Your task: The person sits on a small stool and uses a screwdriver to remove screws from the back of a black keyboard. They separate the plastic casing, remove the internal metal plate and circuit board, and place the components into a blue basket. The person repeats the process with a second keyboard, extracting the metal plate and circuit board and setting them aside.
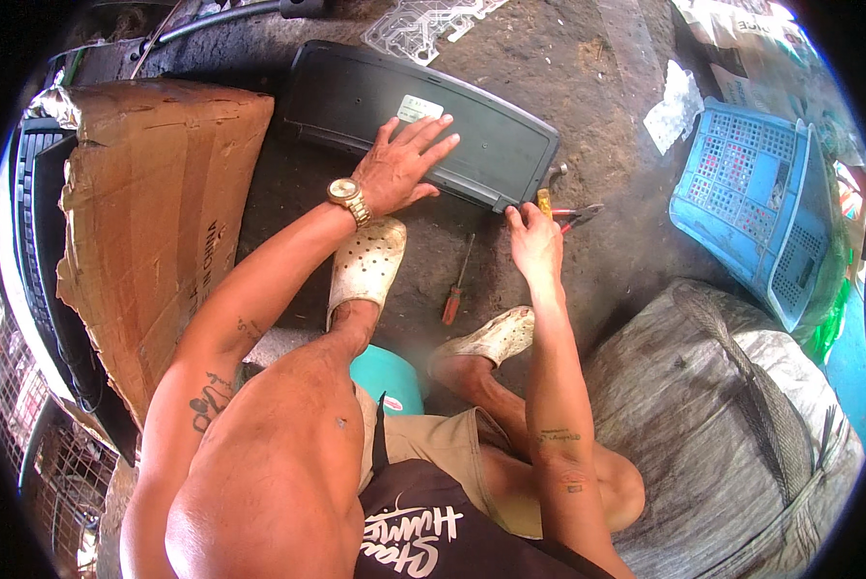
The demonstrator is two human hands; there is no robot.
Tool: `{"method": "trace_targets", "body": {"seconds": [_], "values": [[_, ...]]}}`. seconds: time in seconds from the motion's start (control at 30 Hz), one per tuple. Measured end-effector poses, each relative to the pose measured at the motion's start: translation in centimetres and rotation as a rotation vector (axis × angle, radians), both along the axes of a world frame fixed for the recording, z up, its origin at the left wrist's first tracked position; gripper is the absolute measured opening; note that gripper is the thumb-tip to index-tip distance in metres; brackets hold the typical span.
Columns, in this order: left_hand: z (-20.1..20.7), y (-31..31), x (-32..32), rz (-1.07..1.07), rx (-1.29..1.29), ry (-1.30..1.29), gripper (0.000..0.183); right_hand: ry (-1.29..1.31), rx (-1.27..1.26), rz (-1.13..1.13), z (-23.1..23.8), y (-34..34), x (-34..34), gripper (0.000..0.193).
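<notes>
A black keyboard (496, 145) lies face down on the ground in front of me, with a pale label on its back. My left hand (401, 174), a gold watch on its wrist, rests flat on it with the fingers spread. At the near right corner, the fingertips of my right hand (536, 241) are closed on the edge. Right beside that hand, partly hidden, are pliers with red grips (580, 214) and a yellow-handled tool (545, 201). A screwdriver (453, 301) with a red handle lies nearer to my feet.
On the left stands a cardboard box (167, 183), with more keyboards (39, 212) beyond it. A blue plastic crate (785, 193) and a large grey sack (689, 415) are on the right. Clear circuit sheet (423, 29) lies at the far side. Beneath me is a turquoise stool or tub (391, 376).
</notes>
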State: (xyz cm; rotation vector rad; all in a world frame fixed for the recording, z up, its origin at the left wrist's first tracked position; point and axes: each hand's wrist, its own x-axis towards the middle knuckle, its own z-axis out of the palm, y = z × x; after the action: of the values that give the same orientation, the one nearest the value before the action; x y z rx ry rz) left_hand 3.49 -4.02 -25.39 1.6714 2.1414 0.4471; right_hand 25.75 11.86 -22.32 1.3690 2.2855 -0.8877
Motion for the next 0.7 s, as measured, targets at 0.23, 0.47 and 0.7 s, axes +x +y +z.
{"method": "trace_targets", "body": {"seconds": [0.23, 0.47, 0.7], "values": [[0.5, -0.2, -1.3, -0.061, 0.035, 0.022, 0.07, 0.112, -0.041, -0.262, -1.1, -1.6, 1.7, 0.046], [2.1, -5.1, 1.6, 0.874, -0.067, -0.888, 0.027, -0.379, -0.172, -0.21, 0.0, -14.3, 6.6, 0.044], [-1.8, -3.7, 4.7, 1.277, 0.126, -2.025, 0.041, 0.255, -0.385, -0.597, 1.4, -14.4, 7.1, 0.022]]}}
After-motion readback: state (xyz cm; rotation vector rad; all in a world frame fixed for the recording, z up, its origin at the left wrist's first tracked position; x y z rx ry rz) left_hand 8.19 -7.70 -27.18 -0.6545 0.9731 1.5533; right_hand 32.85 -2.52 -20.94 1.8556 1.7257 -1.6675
